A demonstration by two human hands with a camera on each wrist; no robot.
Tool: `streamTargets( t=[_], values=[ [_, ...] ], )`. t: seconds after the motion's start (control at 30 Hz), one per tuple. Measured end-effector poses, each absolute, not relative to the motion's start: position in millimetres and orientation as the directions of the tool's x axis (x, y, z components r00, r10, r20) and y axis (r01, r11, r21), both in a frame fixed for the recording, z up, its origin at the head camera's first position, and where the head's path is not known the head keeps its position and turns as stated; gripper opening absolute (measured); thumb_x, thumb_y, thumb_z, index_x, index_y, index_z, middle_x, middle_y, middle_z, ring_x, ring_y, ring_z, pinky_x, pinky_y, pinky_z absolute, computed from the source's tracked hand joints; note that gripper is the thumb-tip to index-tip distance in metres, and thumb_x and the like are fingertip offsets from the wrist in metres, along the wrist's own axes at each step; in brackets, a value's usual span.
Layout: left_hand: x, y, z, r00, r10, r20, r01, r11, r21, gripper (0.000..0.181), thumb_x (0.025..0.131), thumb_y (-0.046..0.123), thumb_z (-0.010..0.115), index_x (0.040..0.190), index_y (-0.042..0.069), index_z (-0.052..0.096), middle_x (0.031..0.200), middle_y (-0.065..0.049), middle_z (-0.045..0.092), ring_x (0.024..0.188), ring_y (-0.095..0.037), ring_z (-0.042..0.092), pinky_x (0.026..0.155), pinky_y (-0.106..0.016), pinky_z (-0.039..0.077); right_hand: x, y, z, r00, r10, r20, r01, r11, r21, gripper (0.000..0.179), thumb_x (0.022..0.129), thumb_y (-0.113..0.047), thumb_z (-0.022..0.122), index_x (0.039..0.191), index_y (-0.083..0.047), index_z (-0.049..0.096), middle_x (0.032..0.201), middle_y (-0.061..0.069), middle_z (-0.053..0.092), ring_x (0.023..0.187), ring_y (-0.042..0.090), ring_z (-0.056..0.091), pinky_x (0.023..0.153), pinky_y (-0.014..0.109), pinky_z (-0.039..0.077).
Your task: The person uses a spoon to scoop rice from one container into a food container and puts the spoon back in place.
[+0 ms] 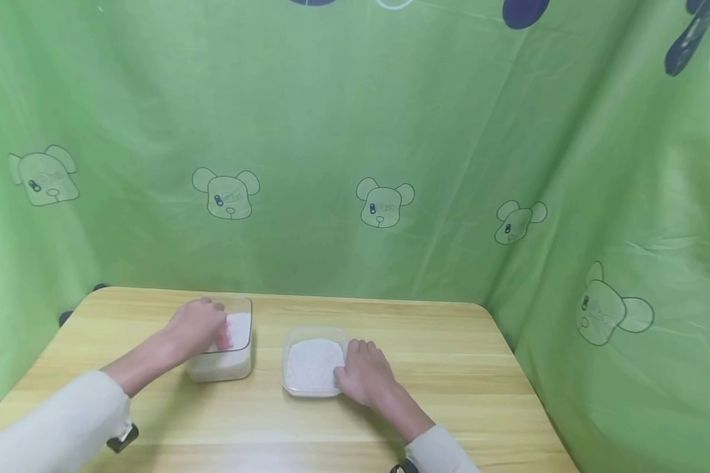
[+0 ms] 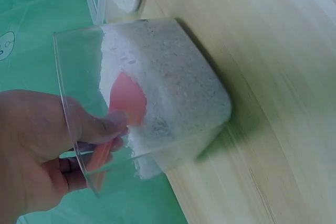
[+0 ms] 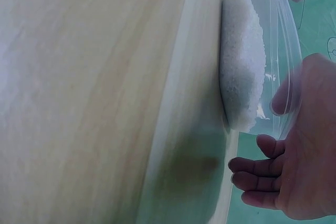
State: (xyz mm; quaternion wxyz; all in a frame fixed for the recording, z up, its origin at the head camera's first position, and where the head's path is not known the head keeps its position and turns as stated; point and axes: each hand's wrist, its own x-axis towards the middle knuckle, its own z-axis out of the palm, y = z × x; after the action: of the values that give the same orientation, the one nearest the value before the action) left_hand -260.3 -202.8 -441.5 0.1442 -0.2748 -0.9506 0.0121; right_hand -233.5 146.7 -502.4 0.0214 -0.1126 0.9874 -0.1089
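My left hand [image 1: 198,325] reaches into the taller clear container [image 1: 220,371] and grips a pinkish-red scoop [image 2: 127,98]. The blade of this scoop is pushed into white, rice-like grains [image 2: 173,77]; in the head view the hand covers most of it. To the right, a lower clear plastic container [image 1: 312,394] holds white grains too [image 1: 315,363]. My right hand [image 1: 367,373] pinches the right wall of that container, with the thumb inside the rim and the fingers outside. In the right wrist view, those fingers [image 3: 257,182] point down beside the wall.
Both containers stand a short gap apart on a light wooden table [image 1: 449,368]. A green curtain [image 1: 307,256] with printed bear heads hangs behind the table and along its sides.
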Motion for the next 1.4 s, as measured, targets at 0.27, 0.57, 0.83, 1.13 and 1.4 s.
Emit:
streamTargets(
  t=[0.27, 0.57, 0.83, 1.13, 1.4],
  values=[
    [-257.2, -204.6, -439.1, -0.803, 0.531, 0.272, 0.521, 0.846, -0.114, 0.019, 0.074, 0.028, 0.088, 0.071, 0.014, 0.075, 0.07, 0.001, 0.062, 0.064, -0.015, 0.051, 0.056, -0.032, 0.055, -232.4, 146.2, -501.5, -0.974, -0.224, -0.016, -0.215, 0.949, -0.231, 0.044, 0.089, -0.031, 0.053, 0.112, 0.006, 0.056, 0.095, 0.013, 0.055, 0.088, 0.026, 0.048, 0.083, 0.045, 0.047],
    [-255.3, -210.6, -436.2, -0.784, 0.547, 0.293, 0.534, 0.835, -0.13, 0.018, 0.079, 0.023, 0.087, 0.068, 0.017, 0.075, 0.071, 0.002, 0.059, 0.066, -0.014, 0.051, 0.057, -0.029, 0.054, -232.5, 145.6, -502.5, -0.975, -0.222, -0.01, -0.213, 0.947, -0.243, 0.042, 0.086, -0.031, 0.054, 0.109, 0.005, 0.056, 0.093, 0.012, 0.054, 0.087, 0.026, 0.048, 0.079, 0.044, 0.045],
    [-254.1, -220.6, -433.1, -0.783, 0.541, 0.307, 0.545, 0.835, -0.079, 0.023, 0.084, 0.0, 0.076, 0.068, 0.016, 0.074, 0.07, 0.004, 0.054, 0.067, -0.013, 0.044, 0.057, -0.026, 0.043, -233.2, 146.3, -502.9, -0.974, -0.226, -0.006, -0.218, 0.947, -0.236, 0.039, 0.087, -0.03, 0.053, 0.106, 0.004, 0.056, 0.091, 0.011, 0.053, 0.085, 0.025, 0.047, 0.077, 0.043, 0.045],
    [-244.8, -225.1, -434.8, -0.766, 0.539, 0.35, 0.553, 0.831, -0.069, 0.016, 0.081, 0.0, 0.08, 0.073, 0.013, 0.077, 0.068, 0.005, 0.048, 0.068, -0.013, 0.037, 0.059, -0.025, 0.033, -233.1, 146.2, -502.7, -0.976, -0.218, -0.015, -0.207, 0.947, -0.246, 0.037, 0.087, -0.029, 0.053, 0.106, 0.003, 0.056, 0.09, 0.01, 0.051, 0.085, 0.025, 0.046, 0.077, 0.041, 0.043],
    [-234.8, -228.7, -439.3, -0.774, 0.498, 0.391, 0.534, 0.845, -0.017, 0.01, 0.083, 0.006, 0.082, 0.079, 0.013, 0.078, 0.069, 0.006, 0.048, 0.069, -0.013, 0.037, 0.062, -0.025, 0.032, -234.5, 146.5, -504.7, -0.976, -0.216, -0.009, -0.207, 0.946, -0.248, 0.037, 0.087, -0.03, 0.052, 0.104, 0.002, 0.056, 0.088, 0.009, 0.05, 0.082, 0.025, 0.045, 0.074, 0.039, 0.042]
  ],
)
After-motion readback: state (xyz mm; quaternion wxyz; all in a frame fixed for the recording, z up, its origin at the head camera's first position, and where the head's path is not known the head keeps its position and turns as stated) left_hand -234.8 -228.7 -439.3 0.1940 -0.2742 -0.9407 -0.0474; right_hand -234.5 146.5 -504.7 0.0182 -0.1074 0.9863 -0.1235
